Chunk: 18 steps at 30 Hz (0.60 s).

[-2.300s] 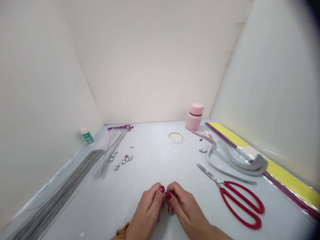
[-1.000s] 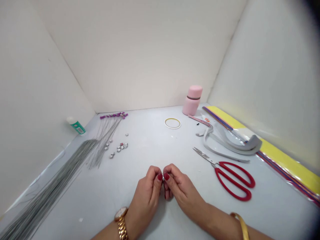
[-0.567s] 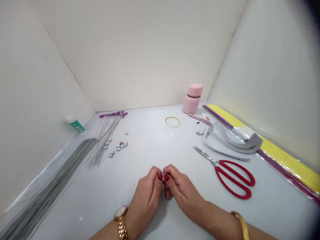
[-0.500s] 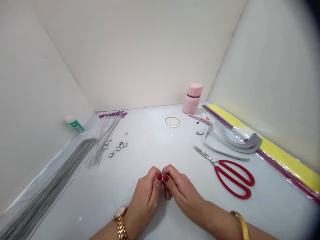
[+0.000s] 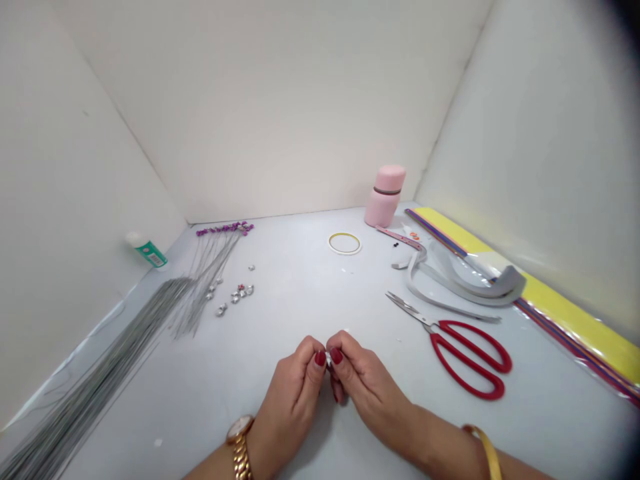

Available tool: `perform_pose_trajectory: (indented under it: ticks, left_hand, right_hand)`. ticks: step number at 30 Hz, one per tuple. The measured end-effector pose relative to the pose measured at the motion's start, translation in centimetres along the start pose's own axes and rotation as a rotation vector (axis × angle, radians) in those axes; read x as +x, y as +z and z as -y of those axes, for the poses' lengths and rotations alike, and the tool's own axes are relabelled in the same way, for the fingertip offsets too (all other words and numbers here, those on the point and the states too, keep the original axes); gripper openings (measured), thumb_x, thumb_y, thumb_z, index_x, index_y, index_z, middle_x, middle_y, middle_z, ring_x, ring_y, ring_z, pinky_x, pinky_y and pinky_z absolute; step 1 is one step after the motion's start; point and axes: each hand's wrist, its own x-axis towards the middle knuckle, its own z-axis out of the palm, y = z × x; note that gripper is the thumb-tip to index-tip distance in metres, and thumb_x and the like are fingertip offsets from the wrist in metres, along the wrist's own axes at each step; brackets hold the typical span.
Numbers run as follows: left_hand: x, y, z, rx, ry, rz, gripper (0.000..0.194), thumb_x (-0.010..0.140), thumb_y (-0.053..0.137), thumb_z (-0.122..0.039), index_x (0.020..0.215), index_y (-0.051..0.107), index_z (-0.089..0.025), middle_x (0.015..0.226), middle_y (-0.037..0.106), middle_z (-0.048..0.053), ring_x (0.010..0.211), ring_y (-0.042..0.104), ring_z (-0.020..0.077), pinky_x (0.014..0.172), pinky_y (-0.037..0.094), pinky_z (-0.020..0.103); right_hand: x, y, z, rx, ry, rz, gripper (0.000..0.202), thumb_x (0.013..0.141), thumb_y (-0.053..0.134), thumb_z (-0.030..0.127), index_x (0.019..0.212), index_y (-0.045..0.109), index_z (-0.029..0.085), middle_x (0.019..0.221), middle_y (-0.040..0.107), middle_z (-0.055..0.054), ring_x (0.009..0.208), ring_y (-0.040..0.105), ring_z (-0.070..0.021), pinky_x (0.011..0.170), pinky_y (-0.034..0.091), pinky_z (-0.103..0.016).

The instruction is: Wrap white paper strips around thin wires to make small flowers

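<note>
My left hand point(image 5: 299, 385) and my right hand point(image 5: 371, 387) meet above the table, thumbs and forefingers closed in pinches. A small silvery-white piece point(image 5: 328, 359) shows between the two thumbnails; the fingers cover most of it, so its exact shape is hidden. Ahead and to the left lie several small crumpled silver pieces point(image 5: 235, 298), with a bit of red among them. Beside them, thin wires with purple tips point(image 5: 225, 230) lie fanned out. To the right of my right hand rest scissors with red handles point(image 5: 445, 340), blades slightly apart.
A thick bundle of grey wires point(image 5: 115, 353) runs along the left side, near a green and white tube point(image 5: 150, 253). Farther back are a tape ring point(image 5: 345, 252) and a pink bottle point(image 5: 384, 197). Grey strips point(image 5: 450, 293) and yellow packaged sheets point(image 5: 560, 307) lie right.
The thumbs have drawn slightly apart, and more of the silvery piece shows between them. Both hands otherwise keep their place.
</note>
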Motion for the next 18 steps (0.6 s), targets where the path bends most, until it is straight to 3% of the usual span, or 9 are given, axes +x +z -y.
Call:
perform_pose_trajectory:
  ticks: [8,13,18]
  left_hand:
    - [-0.35,0.11,0.7,0.129,0.048,-0.045,0.026,0.09,0.029,-0.024,0.067,0.041,-0.02,0.054,0.043,-0.005,0.049,0.042,0.0101,0.049,0.032,0.019]
    - [-0.32,0.33,0.63,0.161,0.08,-0.067,0.026,0.09,0.028,-0.023,0.066,0.038,-0.02,0.056,0.047,-0.005,0.049,0.044,0.0097,0.048,0.031,0.019]
    - [-0.42,0.76,0.59,0.168,0.037,-0.128,0.025,0.09,0.028,-0.024,0.066,0.037,-0.021,0.054,0.043,-0.005,0.047,0.041,0.01,0.047,0.03,0.019]
  right_hand:
    - [-0.15,0.09,-0.32,-0.101,-0.003,0.004,0.025,0.091,0.024,0.036,0.077,0.038,0.021,0.057,0.043,0.005,0.052,0.042,-0.0101,0.052,0.035,-0.022]
    - [-0.23,0.28,-0.44,-0.151,-0.057,-0.023,0.023,0.091,0.024,0.031,0.075,0.037,0.021,0.059,0.042,0.004,0.053,0.041,-0.0104,0.052,0.035,-0.022]
    - [-0.24,0.83,-0.52,-0.185,-0.092,-0.086,0.022,0.09,0.025,0.026,0.072,0.037,0.021,0.06,0.039,0.004,0.052,0.038,-0.0103,0.052,0.033,-0.022]
